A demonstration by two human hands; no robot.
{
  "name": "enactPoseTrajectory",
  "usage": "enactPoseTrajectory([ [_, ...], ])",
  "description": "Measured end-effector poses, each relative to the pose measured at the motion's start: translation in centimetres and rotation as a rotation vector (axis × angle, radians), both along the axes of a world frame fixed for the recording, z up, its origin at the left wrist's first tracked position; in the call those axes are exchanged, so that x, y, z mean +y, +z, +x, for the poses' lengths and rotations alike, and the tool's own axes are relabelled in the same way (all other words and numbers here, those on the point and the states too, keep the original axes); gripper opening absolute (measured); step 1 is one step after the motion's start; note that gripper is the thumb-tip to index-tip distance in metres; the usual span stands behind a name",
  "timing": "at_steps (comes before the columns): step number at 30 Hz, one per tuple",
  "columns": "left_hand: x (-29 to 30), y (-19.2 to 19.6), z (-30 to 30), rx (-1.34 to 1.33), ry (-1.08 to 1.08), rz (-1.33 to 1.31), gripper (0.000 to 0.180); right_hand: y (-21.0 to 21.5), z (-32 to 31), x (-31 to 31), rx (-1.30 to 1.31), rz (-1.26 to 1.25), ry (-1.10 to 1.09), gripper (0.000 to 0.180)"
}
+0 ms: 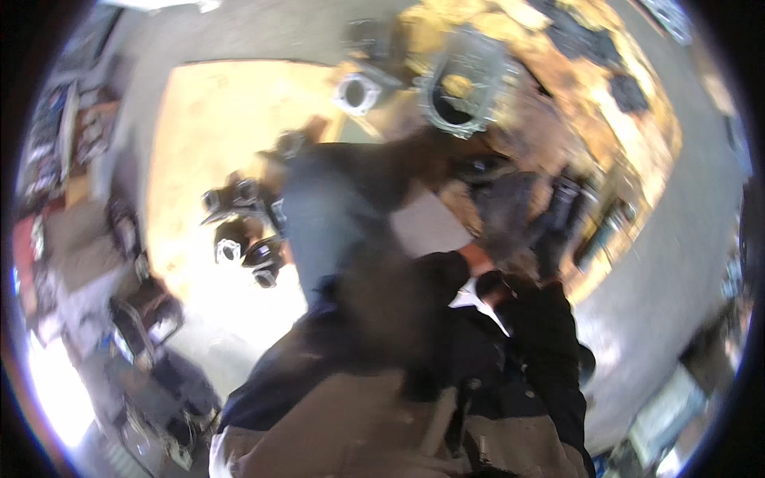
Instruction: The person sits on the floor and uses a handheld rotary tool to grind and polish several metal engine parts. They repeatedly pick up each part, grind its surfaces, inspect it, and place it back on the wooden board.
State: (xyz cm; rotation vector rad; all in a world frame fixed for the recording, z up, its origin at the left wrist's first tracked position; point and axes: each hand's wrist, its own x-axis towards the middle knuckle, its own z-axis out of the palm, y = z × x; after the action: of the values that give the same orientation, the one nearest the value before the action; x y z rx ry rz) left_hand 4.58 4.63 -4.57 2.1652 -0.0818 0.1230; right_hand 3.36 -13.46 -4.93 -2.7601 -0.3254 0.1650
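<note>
Both my hands are close together at the right of my body, smeared by motion. My left hand (502, 239) reaches out from a dark sleeve, with a strip of bare wrist showing, beside a dark grey cloth-like piece (510, 199). Next to it, my right hand (519, 280) is partly hidden by its sleeve. Neither hand's fingers can be made out, nor anything they may hold. A pale flat square piece (431, 225) lies left of my left hand. Dark elongated tool-like things (562, 203) and a greenish cylindrical tool (607, 235) lie beyond my right hand.
A large hollow metal housing (470, 76) stands on the stained, yellowish work surface (649, 119). Left of it is a smaller ring-ended metal part (356, 93). Several dark metal parts (247, 231) sit on a pale wooden board (191, 143). Cluttered shelves (68, 151) line the left.
</note>
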Motion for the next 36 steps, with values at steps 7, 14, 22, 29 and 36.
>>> enactPoseTrajectory([
  [7,4.9,3.2,4.8,0.333,-0.073,0.35,0.039,-14.5,1.3,-8.0,-0.059,-0.646,0.155,0.025],
  [14,6.2,0.5,5.6,0.301,-0.155,0.242,0.034,-16.2,1.5,-9.8,0.01,-0.274,-0.093,0.029],
  [22,9.2,8.0,2.8,-0.05,0.023,-0.544,0.034,-2.8,-1.2,-4.5,-0.088,0.018,-0.288,0.038],
  [29,12.9,24.3,2.1,-0.067,-0.489,-1.6,0.057,8.3,-6.3,2.7,0.196,0.69,-0.407,0.038],
  [36,18.6,29.8,-2.1,0.017,-0.146,-1.816,0.062,6.3,-13.4,6.2,0.071,0.069,0.109,0.031],
])
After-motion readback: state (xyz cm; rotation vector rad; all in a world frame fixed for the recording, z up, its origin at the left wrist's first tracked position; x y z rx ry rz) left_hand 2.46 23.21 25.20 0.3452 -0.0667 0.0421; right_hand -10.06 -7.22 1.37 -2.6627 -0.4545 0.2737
